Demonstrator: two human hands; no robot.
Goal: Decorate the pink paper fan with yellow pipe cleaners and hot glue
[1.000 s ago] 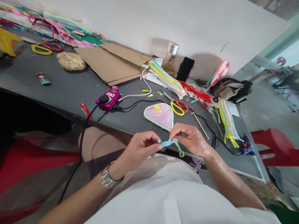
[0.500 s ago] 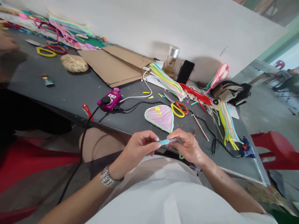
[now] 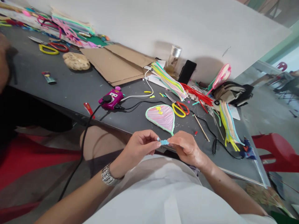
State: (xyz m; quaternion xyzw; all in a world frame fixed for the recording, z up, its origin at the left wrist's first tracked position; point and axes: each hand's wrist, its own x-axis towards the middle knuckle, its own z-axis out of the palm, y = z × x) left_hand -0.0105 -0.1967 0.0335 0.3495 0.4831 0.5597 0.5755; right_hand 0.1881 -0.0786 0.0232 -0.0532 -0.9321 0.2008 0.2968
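Observation:
Over the table's near edge, my left hand (image 3: 145,143) pinches one end of a small light-blue pipe cleaner coil (image 3: 164,142) between thumb and fingers. The fingers of my right hand (image 3: 188,147) are closed at the coil's other end and cover whatever extends there. A flat fan-shaped piece (image 3: 161,117) of pinkish-lilac strands lies just beyond, edged in mint green with a small yellow decoration. Past it, to the right, rest scissors (image 3: 179,109) with yellow and orange handles.
A purple power adapter (image 3: 111,99) with cables stands left of centre. Pipe cleaner bundles (image 3: 169,81), a cardboard sheet (image 3: 123,67), a bottle (image 3: 174,59), a phone (image 3: 187,71) and a stone (image 3: 76,61) line the back. A glue gun (image 3: 248,151) lies at right. Another person's hand (image 3: 3,62) shows at far left.
My right hand has turned and closed over the pale stick-like piece that showed beyond the coil, so it is now hidden. My left hand keeps its pinch. The view has shifted slightly.

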